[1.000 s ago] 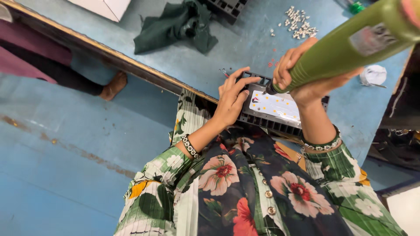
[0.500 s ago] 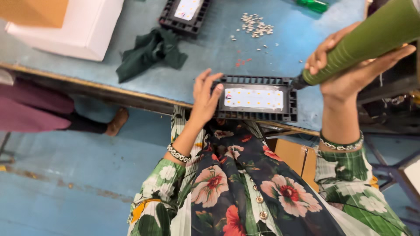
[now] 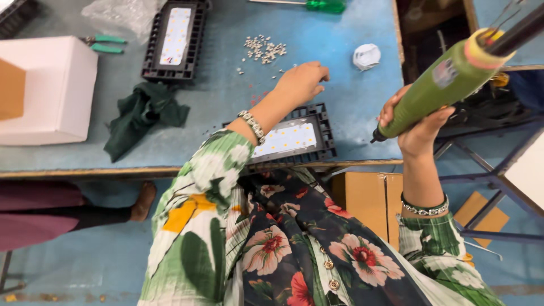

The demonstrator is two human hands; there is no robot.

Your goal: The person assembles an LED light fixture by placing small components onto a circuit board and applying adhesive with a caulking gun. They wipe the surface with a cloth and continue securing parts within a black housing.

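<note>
Fingers of the right hand (image 3: 418, 126) were wrapped tightly round the green electric screwdriver (image 3: 439, 88), its dark tip pointing down just past the edge of the blue surface (image 3: 351, 85); the tool's upper end and cable ran out of view. The left hand (image 3: 303, 82) hovered with a loose, half-curled grip, fingertips bent downward near the scattered small pale screws (image 3: 263, 48); whether it pinched one could not be told. Beneath that forearm lay a black ribbed LED light panel (image 3: 294, 139) with a white board of yellow dots, partly hidden by the floral sleeve. A second, similar panel (image 3: 173, 39) lay farther off, beside a crumpled dark green cloth (image 3: 141, 116), a white box (image 3: 51, 90) and green-handled pliers (image 3: 105, 44). A crumpled white paper ball (image 3: 366, 55) sat near the surface's edge.
</note>
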